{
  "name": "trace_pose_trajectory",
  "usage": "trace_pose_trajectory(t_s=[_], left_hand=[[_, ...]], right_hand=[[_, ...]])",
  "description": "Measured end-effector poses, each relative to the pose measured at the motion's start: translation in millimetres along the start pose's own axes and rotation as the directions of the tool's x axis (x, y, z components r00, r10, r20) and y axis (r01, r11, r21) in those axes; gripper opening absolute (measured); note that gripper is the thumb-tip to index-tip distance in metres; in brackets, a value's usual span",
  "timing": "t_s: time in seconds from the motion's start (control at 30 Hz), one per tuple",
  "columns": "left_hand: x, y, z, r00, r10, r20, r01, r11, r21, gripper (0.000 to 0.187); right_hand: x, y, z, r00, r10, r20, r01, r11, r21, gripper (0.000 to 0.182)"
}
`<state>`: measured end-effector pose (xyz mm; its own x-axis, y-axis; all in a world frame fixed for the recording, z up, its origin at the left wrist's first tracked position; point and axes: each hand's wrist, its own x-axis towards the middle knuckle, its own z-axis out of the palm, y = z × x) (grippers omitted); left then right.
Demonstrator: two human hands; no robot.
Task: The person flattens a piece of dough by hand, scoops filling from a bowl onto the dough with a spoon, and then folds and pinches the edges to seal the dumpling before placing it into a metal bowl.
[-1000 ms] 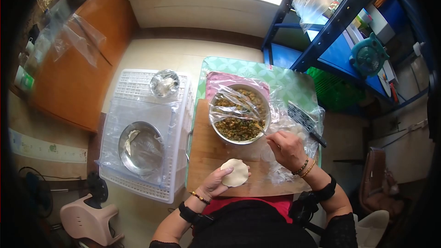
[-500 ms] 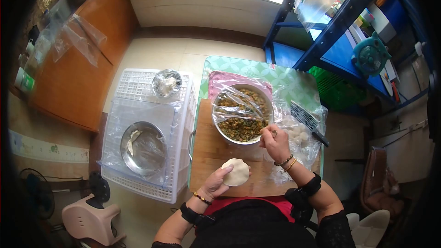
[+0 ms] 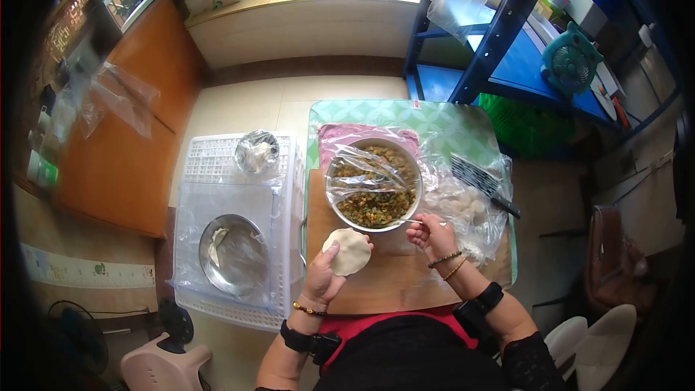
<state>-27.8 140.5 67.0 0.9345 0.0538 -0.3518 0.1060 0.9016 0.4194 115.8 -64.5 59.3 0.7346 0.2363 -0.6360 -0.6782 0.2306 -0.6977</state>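
My left hand (image 3: pixel 323 279) holds a round, flat dough wrapper (image 3: pixel 350 252) over the wooden board (image 3: pixel 405 275), thumb on top. My right hand (image 3: pixel 433 236) pinches the thin metal handle of what looks like a spoon (image 3: pixel 413 221). Its far end reaches over the near rim of a large bowl (image 3: pixel 420 190); I cannot make out its tip. Chopped green and brown filling (image 3: pixel 373 206) lies in that bowl, partly covered by clear plastic film (image 3: pixel 358 181). Right of the bowl, pale dough pieces (image 3: pixel 457 203) lie under plastic, with a dark-bladed knife (image 3: pixel 474 177) on top.
On the left, a white plastic crate (image 3: pixel 289 246) carries a metal basin (image 3: pixel 246 279) with one folded dumpling (image 3: pixel 216 246) and a small film-covered bowl (image 3: pixel 257 150). A pink cloth (image 3: pixel 329 137) lies behind the filling. A blue shelf (image 3: pixel 499 65) and pink stool (image 3: pixel 163 366) stand nearby.
My left hand has moved the wrapper up and left in view, closer to the bowl. My right hand has shifted slightly down, and the metal handle now shows. The camera view has shifted too.
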Motion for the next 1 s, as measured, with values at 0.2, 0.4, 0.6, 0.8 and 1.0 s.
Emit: trace_pose_trajectory(t_s=[0.2,0.4,0.6,0.8,1.0], left_hand=[[6,13,6,0.994,0.105,-0.024,-0.102,0.989,0.105,0.042],[12,19,11,0.981,0.172,-0.088,-0.158,0.976,0.146,0.04],[24,19,21,0.967,0.228,-0.116,-0.197,0.952,0.234,0.037],[47,4,28,0.972,0.179,-0.154,-0.155,0.975,0.157,0.038],[51,-1,50,0.984,0.101,-0.149,-0.084,0.989,0.121,0.044]], right_hand=[[-1,11,-5,0.997,-0.035,0.068,0.031,0.998,0.059,0.023],[-6,10,-11,0.994,-0.036,0.103,0.025,0.994,0.108,0.024],[-14,-4,-11,0.988,-0.077,0.135,0.061,0.991,0.123,0.026],[-37,-26,9,0.958,-0.204,0.203,0.198,0.979,0.052,0.023],[-62,-23,24,0.807,-0.483,0.339,0.574,0.777,-0.259,0.017]])
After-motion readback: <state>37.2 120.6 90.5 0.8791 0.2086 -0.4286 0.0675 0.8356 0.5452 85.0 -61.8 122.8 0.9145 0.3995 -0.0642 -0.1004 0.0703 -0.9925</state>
